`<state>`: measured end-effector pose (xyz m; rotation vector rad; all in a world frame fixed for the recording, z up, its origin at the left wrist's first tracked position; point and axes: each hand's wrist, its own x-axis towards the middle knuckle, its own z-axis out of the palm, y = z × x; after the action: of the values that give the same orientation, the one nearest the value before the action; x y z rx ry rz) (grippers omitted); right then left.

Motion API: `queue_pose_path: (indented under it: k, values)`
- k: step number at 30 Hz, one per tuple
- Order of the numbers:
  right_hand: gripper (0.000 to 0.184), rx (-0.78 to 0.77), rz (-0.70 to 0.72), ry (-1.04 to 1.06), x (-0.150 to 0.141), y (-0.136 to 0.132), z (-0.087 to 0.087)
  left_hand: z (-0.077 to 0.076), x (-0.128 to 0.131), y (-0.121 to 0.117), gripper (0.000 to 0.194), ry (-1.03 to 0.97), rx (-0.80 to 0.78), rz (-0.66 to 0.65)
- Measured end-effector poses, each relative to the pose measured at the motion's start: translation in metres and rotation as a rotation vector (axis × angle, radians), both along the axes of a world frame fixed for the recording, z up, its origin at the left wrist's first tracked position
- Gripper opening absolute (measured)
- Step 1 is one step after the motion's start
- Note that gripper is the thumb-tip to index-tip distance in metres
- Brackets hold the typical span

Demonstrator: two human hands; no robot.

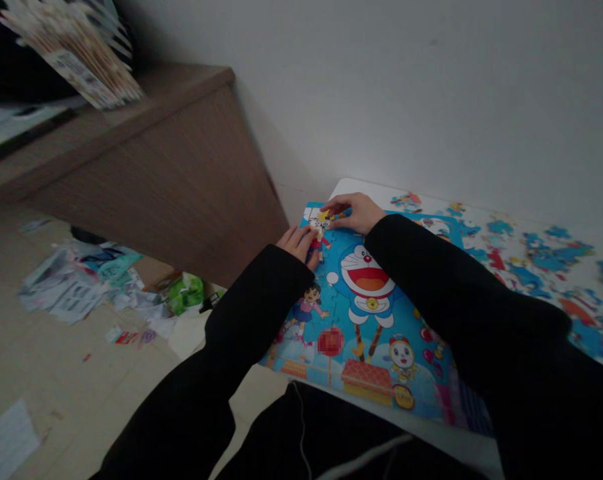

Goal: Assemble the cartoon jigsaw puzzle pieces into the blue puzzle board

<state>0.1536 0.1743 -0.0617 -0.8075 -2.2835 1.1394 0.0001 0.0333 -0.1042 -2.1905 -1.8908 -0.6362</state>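
Observation:
A colourful cartoon jigsaw puzzle (366, 313) lies on a white table (361, 190) in front of me, mostly assembled. My left hand (299, 243) rests on the puzzle's far left corner, fingers curled and pressing on a piece there. My right hand (355, 211) lies just beyond it at the puzzle's top edge, fingers bent and pinching a small puzzle piece (339, 215). Both arms wear black sleeves.
Several loose blue and red puzzle pieces (541, 257) are scattered on the table to the right. A brown wooden cabinet (171, 180) stands to the left by the white wall. Papers and a green wrapper (186, 293) litter the floor.

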Motion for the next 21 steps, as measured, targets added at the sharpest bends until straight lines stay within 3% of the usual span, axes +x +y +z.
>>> queue_pose_path:
  k: [4,10,16,21]
  values:
    - [0.024,-0.26,-0.072,0.055,0.013,-0.002,0.011,-0.004,-0.002,0.002,0.042,-0.001,0.024,0.0]
    - [0.02,-0.284,-0.141,0.034,0.067,-0.022,0.046,-0.009,-0.004,0.006,0.04,-0.007,0.049,0.014]
    - [0.031,-0.191,-0.133,-0.137,0.172,-0.069,0.069,-0.009,-0.006,0.007,0.042,-0.034,0.063,0.012]
    - [0.034,-0.129,-0.43,-0.29,0.267,-0.101,0.047,-0.005,-0.007,0.006,0.046,-0.054,0.043,0.041]
